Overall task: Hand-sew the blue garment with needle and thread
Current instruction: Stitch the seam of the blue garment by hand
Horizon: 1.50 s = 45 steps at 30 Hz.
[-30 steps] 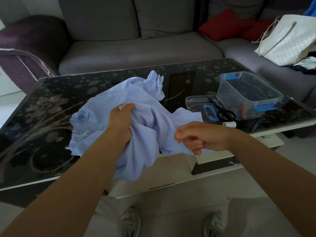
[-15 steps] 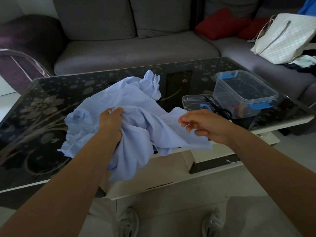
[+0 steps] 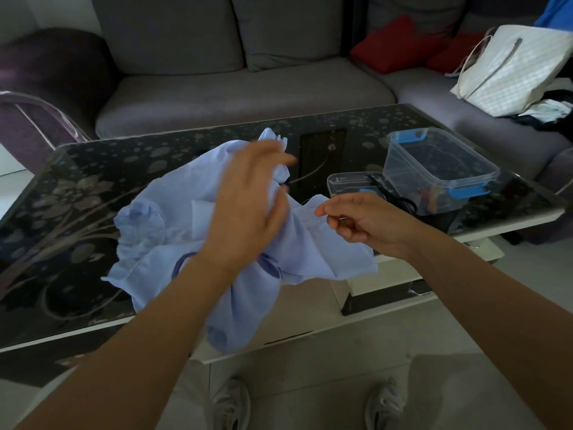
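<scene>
Dark glass tabletop (image 3: 77, 187). Blue garment (image 3: 161, 218) crumpled on it, one fold hanging over the near edge. Clear box (image 3: 434, 169) to its right. Left hand (image 3: 248, 206) over garment, grip open, fingers spread. Right hand (image 3: 362, 221) at garment edge, grip curled, thumb and forefinger pinched; contents too small to tell.

left hand (image 3: 248, 209) aloft with spread, blurred fingers; right hand (image 3: 362, 221) beside it, fingers curled

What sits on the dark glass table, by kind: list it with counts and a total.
Crumpled light-blue fabric garment: 1
Clear plastic box with blue latches: 1
Clear plastic lid: 1
Black-handled scissors: 1
Total: 4
The contents of the box are too unclear to count.
</scene>
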### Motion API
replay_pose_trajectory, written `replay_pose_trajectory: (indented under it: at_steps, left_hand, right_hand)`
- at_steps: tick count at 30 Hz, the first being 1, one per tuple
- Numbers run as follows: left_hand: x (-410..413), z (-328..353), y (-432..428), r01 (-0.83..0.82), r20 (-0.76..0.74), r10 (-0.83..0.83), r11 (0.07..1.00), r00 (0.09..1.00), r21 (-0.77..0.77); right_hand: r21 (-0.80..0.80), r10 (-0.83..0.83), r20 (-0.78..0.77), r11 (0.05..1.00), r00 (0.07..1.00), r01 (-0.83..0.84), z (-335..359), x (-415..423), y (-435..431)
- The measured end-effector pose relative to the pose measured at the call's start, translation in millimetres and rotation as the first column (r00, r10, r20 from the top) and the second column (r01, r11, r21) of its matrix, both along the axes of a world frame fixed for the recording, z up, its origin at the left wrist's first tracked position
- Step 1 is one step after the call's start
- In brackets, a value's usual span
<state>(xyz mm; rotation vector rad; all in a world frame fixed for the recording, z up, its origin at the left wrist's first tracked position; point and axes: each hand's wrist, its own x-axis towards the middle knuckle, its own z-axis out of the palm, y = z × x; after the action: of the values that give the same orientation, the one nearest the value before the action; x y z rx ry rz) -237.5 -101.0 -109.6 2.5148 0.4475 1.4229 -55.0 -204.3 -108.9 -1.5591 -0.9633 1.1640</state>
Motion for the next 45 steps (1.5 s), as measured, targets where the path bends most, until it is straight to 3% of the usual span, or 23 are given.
replay_pose_trajectory:
  at_steps: [1,3,7,12,15,21,24,30,36,41,45]
  left_hand:
    - [8,-1,-12,0.146,-0.069,-0.147,0.989,0.987,-0.028]
    - [22,-11,-30,0.221,-0.192,-0.254,0.959,0.948,-0.178]
    - [28,-33,-32,0.086,-0.352,-0.342,0.812,0.871,-0.577]
    - [16,-34,-12,0.055,-0.364,-0.466,0.672,0.807,-0.738]
    - [8,-19,-9,0.012,-0.300,-0.395,0.621,0.868,-0.784]
    - [1,-14,9,-0.208,-0.267,-0.037,0.526,0.963,-0.824]
    - [-3,-11,13,-0.214,-0.252,0.000,0.530,0.968,-0.821]
    - [-10,-4,23,-0.176,-0.146,0.098,0.523,0.984,-0.834]
    - [-7,-5,9,-0.032,-0.125,-0.113,0.603,0.986,-0.797]
    - [4,-4,1,-0.097,-0.180,-0.017,0.790,0.984,-0.605]
    - [9,1,-13,-0.022,-0.202,-0.141,0.768,0.969,-0.640]
  right_hand:
    - [0.008,0.010,-0.008,1.000,1.000,-0.010,0,0,0]
    - [0.015,0.027,-0.013,1.000,1.000,-0.027,-1,0,-1]
    - [0.014,0.046,-0.003,0.999,0.999,-0.046,0,1,-3]
    - [0.003,0.030,-0.007,1.000,1.000,-0.030,-1,5,-4]
    - [-0.018,0.002,-0.001,1.000,1.000,-0.002,-1,8,-5]
    - [-0.116,0.025,0.061,0.993,0.998,-0.018,1,4,-7]
    - [-0.156,0.017,0.097,0.988,0.995,-0.002,0,3,-7]
    - [-0.151,-0.004,0.024,0.988,1.000,0.007,3,6,-11]
    - [-0.112,0.034,0.008,0.993,0.999,-0.033,10,3,-10]
    - [-0.045,0.007,0.010,0.999,1.000,-0.006,28,-2,-14]
    - [-0.052,0.006,0.034,0.999,0.999,-0.004,33,-7,-20]
